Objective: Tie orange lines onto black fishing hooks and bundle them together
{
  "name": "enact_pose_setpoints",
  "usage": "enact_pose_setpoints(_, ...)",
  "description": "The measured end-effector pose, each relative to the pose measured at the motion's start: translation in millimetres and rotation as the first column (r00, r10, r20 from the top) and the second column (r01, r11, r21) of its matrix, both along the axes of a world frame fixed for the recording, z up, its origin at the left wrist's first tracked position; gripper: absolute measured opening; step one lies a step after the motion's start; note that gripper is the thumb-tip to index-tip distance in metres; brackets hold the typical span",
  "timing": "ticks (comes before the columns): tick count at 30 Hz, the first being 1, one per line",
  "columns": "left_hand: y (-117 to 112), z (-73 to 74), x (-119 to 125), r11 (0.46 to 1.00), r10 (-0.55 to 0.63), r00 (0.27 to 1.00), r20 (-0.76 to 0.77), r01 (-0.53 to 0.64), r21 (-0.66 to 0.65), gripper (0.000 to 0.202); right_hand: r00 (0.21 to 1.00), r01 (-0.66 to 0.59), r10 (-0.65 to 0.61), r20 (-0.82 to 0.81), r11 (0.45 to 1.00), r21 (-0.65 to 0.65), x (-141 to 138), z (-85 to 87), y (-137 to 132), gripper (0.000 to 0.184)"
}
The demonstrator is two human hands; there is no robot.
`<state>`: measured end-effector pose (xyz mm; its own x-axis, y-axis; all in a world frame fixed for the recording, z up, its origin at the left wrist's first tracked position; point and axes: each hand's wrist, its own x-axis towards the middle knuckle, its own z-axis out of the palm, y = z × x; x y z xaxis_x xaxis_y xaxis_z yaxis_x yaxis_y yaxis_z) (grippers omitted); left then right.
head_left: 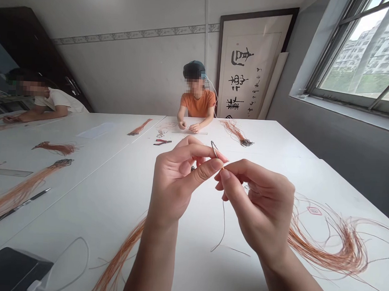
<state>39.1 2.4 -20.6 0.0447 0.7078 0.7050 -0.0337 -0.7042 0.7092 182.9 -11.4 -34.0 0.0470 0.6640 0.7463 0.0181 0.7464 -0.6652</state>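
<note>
Above the white table (97, 197), close in front of me, I had one thin metal hook (214, 149) and its strand (224, 221) between my fingertips. My left hand (179, 179) pinched the hook's lower end between thumb and index finger, its curved top standing clear above them. My right hand (260, 196) had thumb and index finger pressed together on the strand just beside, where a speck of orange showed; the slack tail hung below, down toward the tabletop.

I judged this piece to be partway through: hook and strand were brought together, but my fingers covered the join, so I cannot tell whether it was fastened. The loose tail at least was not yet dressed.

Around me much looked done and much left. A far bundle (236, 132) and a long bundle (23, 184) to my left had dark, clustered ends, which I took for finished pieces. The curved heap of copper-coloured strands (342, 253) beyond my right forearm showed no such ends that I could make out.
</note>
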Motion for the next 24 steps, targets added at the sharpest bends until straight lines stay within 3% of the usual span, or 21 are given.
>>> enact_pose_setpoints(11,-1.1,0.2,0.2,1.000,-0.020,1.000,0.002,0.020,-0.008,0.013,1.000,-0.003,0.003,-0.006,1.000,-0.006,0.6,1.4,-0.4,0.023)
enact_pose_setpoints(24,-0.3,-1.6,-0.8,0.999,0.049,0.999,-0.011,-0.049,-0.012,0.005,1.000,0.006,-0.006,0.002,1.000,0.000,1.3,2.6,-0.8,0.022)
